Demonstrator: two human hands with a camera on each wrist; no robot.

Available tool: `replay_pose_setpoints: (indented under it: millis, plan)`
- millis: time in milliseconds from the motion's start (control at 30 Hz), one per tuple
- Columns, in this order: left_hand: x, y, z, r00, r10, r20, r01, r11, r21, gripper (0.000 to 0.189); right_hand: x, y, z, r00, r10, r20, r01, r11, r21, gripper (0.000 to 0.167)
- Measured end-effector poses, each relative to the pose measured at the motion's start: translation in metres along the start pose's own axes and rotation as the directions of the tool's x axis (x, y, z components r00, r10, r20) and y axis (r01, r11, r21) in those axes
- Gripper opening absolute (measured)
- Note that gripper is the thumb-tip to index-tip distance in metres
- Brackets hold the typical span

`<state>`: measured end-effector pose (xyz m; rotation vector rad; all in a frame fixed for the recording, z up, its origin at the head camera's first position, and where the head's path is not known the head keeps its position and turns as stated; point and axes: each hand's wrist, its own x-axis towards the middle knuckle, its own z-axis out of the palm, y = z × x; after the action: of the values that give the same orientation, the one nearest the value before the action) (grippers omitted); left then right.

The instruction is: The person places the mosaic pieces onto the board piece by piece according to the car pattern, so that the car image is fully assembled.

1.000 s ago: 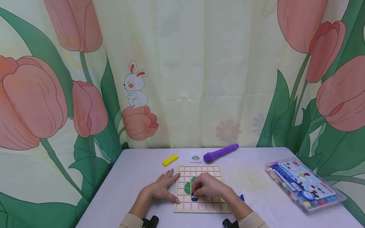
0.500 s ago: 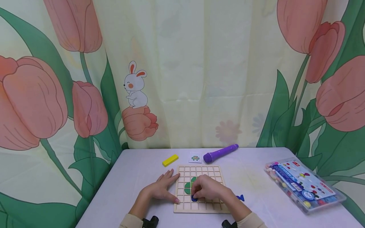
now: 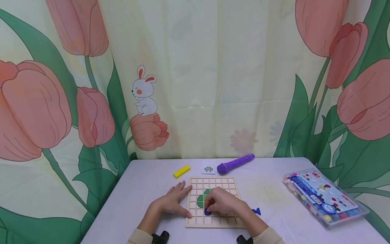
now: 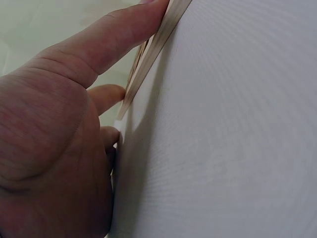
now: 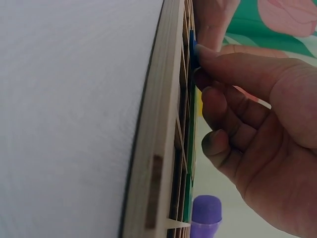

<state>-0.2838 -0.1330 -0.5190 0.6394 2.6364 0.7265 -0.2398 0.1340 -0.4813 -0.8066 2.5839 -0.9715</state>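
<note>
A wooden grid board (image 3: 223, 222) lies on the white table, with green round pieces (image 3: 200, 201) in cells left of its middle. My right hand (image 3: 223, 200) bends over the board, thumb and forefinger pinching a small blue piece (image 3: 207, 212) at a cell below the green ones. In the right wrist view this blue piece (image 5: 193, 49) shows at the fingertips, right at the grid. My left hand (image 3: 172, 201) rests on the board's left edge with fingers spread, its thumb (image 4: 119, 39) on the wooden rim in the left wrist view.
Another blue piece (image 3: 256, 211) lies beside the right forearm. Behind the board are a yellow block (image 3: 181, 171), a small patterned card (image 3: 208, 168) and a purple microphone-shaped thing (image 3: 234, 164). A clear plastic case (image 3: 326, 198) of colored pieces sits at the right.
My right hand has moved slightly down and closer over the blue piece, now covering part of it. The left hand stays where it was on the board's edge.
</note>
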Motion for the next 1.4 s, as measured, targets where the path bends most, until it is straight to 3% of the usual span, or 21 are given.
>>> replay_pose_setpoints:
  millis: [967, 1100, 1400]
  plan:
    - [0.000, 0.001, -0.001, 1.000, -0.009, 0.007, 0.009, 1.000, -0.007, 0.115, 0.000, 0.001, -0.002, 1.000, -0.029, 0.001, 0.029, 0.997, -0.068, 0.010]
    - [0.000, 0.001, -0.001, 1.000, -0.007, 0.007, 0.007, 1.000, -0.007, 0.114, -0.002, 0.002, -0.007, 0.998, -0.060, -0.027, 0.057, 0.995, -0.078, 0.010]
    - [-0.002, 0.003, -0.001, 1.000, -0.002, 0.002, 0.002, 1.000, -0.011, 0.114, -0.013, 0.016, -0.025, 0.983, -0.107, -0.147, 0.108, 0.994, 0.000, 0.016]
